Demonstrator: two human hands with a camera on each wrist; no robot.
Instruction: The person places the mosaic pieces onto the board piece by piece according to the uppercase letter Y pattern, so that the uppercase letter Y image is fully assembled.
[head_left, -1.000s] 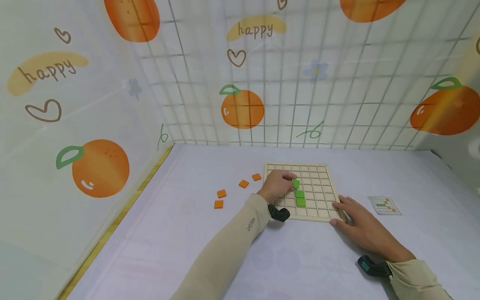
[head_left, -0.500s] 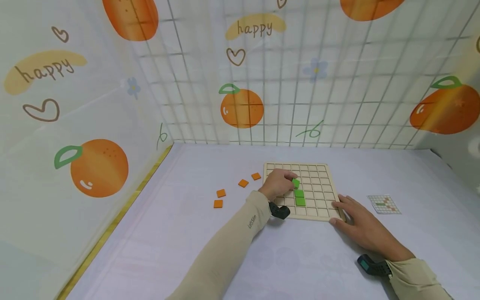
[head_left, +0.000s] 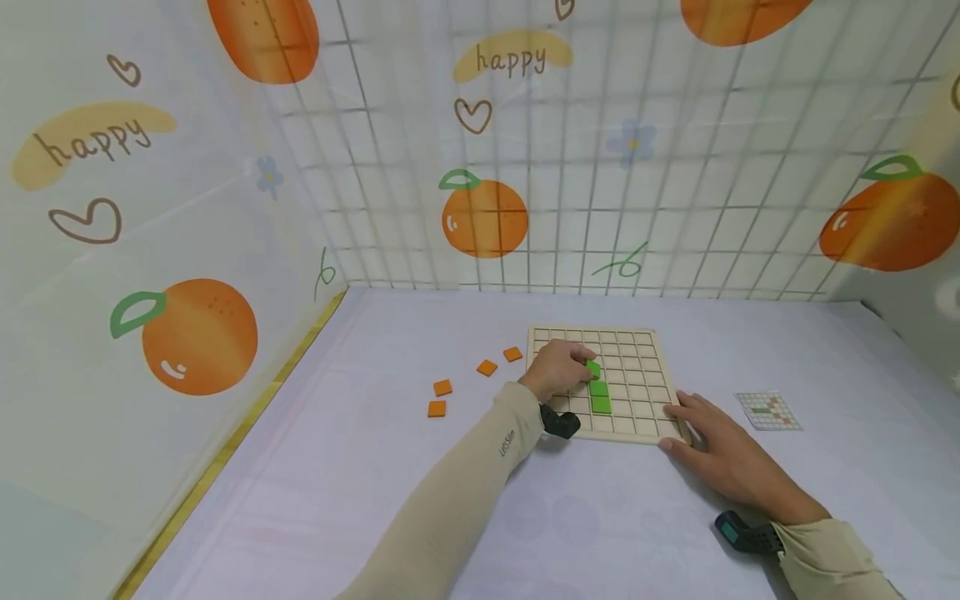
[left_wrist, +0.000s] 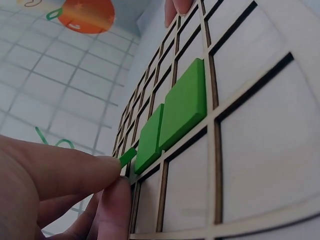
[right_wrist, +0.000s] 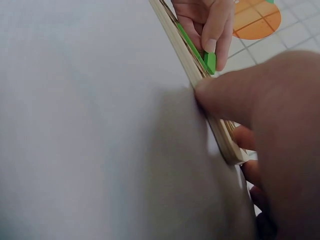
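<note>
In the head view my left hand [head_left: 557, 367] is over the wooden grid board [head_left: 633, 400], its thumb and finger pinching a green square tile [head_left: 593, 369]. In the left wrist view that pinched tile [left_wrist: 128, 156] is tilted, at the end of a row of two green tiles [left_wrist: 184, 107] lying in the grid's cells. My right hand [head_left: 720, 458] holds the board's near right corner. The right wrist view has its thumb [right_wrist: 225, 97] against the board's near edge [right_wrist: 227, 145], with the other fingers round the corner, partly hidden.
Several orange square tiles [head_left: 443, 387] lie loose on the white tablecloth [head_left: 360, 492], left of the board. A small card with a printed grid pattern [head_left: 768, 410] lies to the right of my right hand. A patterned curtain [head_left: 375, 167] stands behind the table.
My left hand has shifted very slightly to the right with the green tile, whose tilt has altered a little. The right hand and the board have stayed in place.
</note>
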